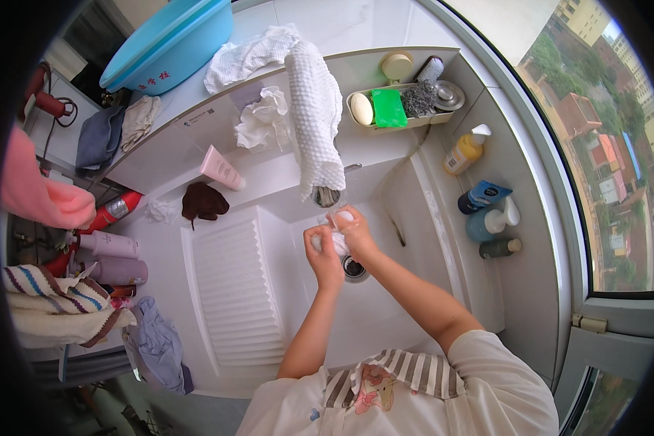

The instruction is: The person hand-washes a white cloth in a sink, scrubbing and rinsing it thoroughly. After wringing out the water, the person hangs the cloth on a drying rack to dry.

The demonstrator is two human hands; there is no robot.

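Both hands are over the basin of a white laundry sink (403, 316), close below the round faucet outlet (326, 197). My left hand (326, 253) grips one end of a bunched white cloth (339, 243). The other end is squeezed in my right hand (355, 233), slightly higher and to the right. Water appears to run from the outlet onto my right hand and the cloth. A textured white towel (317, 109) drapes over the faucet and hides most of it. Just under my hands shows the dark drain (353, 267).
Left of the basin is a ribbed washboard (237, 294), with a dark brown cloth (204, 204) and a pink tube (222, 168) behind it. A caddy (409, 124) holds soap and scrubbers. Several bottles, including a yellow pump bottle (463, 152), line the right ledge beside the window (594, 163).
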